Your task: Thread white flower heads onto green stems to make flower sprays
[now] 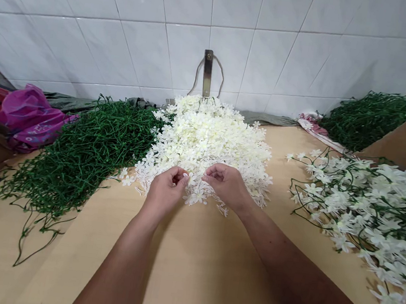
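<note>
Side by side & slightly apart, L hand (168, 187) & R hand (229, 187) are at the near edge of the white flower pile (209, 133). L thumb & index are pinched tog., apparently on one white blossom (189, 177); R thumb & fingertips curl in close, but what's btwn them, if anything, is too small to tell.

Biggest first: tiled wall (284, 7) at back, then wooden tabletop (207, 283). On it, white pile mid, beyond the hands; green stem pile (102, 143) to L, against its edge; stemmed white flowers (376, 211) to R, lying loose, well apart from it.

Smallest: that blossom, at L fingertips. Prob. v. light, w/ thin, soft-looking petals that likely bend or crease if squeezed hard. Best hold = light fingertip pinch at the base, petals free; tips may slip or fold. Pile looks loose, so neighbours might cling or tag along; lift one at a time.
</note>
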`<state>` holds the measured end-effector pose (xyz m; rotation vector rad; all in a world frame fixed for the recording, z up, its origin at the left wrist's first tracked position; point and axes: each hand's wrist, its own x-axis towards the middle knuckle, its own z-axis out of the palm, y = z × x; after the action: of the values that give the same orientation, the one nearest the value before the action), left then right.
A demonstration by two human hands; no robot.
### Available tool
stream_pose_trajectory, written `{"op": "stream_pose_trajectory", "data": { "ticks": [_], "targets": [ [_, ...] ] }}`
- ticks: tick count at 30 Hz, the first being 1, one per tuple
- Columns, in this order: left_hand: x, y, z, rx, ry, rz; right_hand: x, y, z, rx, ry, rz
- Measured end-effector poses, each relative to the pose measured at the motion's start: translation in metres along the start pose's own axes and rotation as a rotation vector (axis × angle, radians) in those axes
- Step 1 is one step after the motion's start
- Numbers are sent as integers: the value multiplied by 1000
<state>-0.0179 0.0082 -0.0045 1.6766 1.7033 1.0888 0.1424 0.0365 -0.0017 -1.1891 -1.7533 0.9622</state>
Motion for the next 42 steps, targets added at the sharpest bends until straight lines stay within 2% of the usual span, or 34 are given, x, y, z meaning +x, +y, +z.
{"op": "stream_pose_trajectory", "data": {
  "ticks": [6, 10, 14, 18, 25, 33, 38, 42],
  "targets": [
    [1, 0, 2, -80, -6, -15, 3, -4, -1, 144, 56, 1],
    [0, 2, 4, -179, -46, -54, 0, -10, 3, 252, 26, -20],
    [-1, 8, 5, -326, -98, -113, -7, -11, 12, 86, 75, -136],
    [-1, 13, 3, -384, -84, -161, -11, -5, 16, -65, 140, -244],
    [-1, 12, 3, -376, -53, -127, -13, -1, 17, -204, 140, -300],
    [-2, 8, 6, -306, -62, -46, -21, -13, 21, -467, 135, -431],
    [-4, 10, 7, -276, -72, -3, -21, -10, 26, -390, 171, -404],
    [-4, 13, 6, -352, -71, 13, -17, 0, 25, -162, 195, -265]
  ]
}}
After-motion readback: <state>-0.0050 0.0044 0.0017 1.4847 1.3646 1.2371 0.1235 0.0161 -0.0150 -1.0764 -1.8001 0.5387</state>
